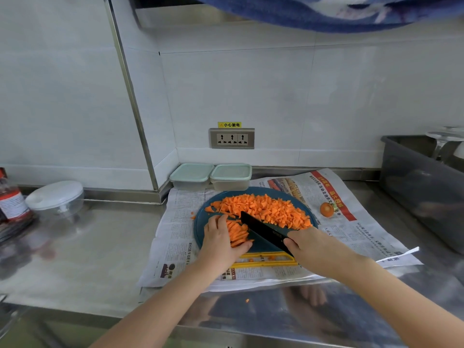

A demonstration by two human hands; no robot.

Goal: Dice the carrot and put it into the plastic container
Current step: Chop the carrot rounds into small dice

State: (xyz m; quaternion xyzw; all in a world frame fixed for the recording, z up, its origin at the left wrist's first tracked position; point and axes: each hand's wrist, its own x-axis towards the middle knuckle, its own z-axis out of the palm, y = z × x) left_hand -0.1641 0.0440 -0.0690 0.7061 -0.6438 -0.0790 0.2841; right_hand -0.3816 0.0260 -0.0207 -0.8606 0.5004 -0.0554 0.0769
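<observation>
Steel counter (75, 259), newspaper (175, 222) under a round blue cutting board (261, 246). On the board's near side, left hand (221, 239) curls over carrot strips (238, 233); right hand (311, 244) grips a black knife (263, 228), blade beside the strips. Diced carrot (266, 208) piled on the board's far half. Carrot end (327, 209) right of board. 2 lidded plastic containers (191, 175) just behind the board. Grey bin (421, 187) well right. Tiled wall (276, 91) with a 3-outlet socket (232, 138) behind.
</observation>
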